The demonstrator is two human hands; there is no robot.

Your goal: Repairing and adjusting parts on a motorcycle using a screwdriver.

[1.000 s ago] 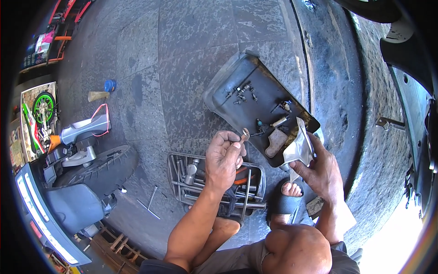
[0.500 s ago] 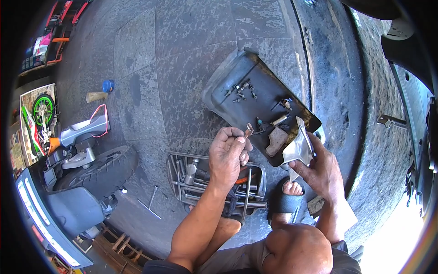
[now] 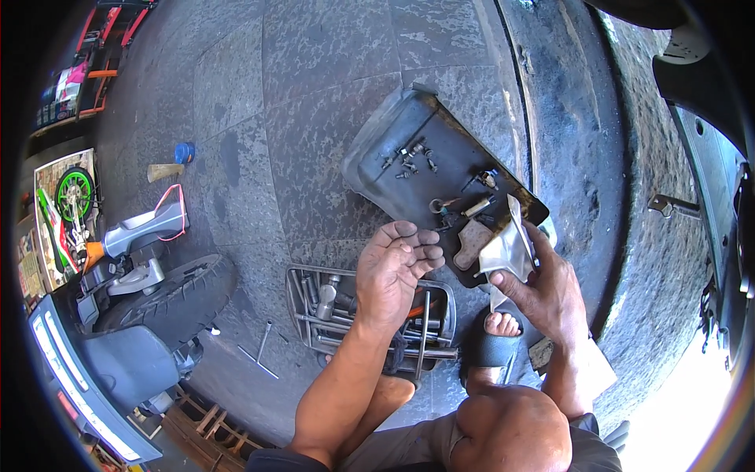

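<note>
Silvery, crumpled packet (image 3: 507, 253), right of ctr in frame, is pinched betw. thumb and fingers of the R hand (image 3: 550, 295); it looks light, thin, floppy and prob. slick, so an edge grip w/o hard squeezing should do. L hand (image 3: 397, 271), nr ctr, is half-curled, fingers parted, w/ nothing visible in it. Black tray (image 3: 454, 143) sits above both hands w/ small bolts (image 3: 409, 155) and a tan flat piece (image 3: 473, 244) crowding the packet's left; tool case (image 3: 452, 315) is at lower ctr.
</note>
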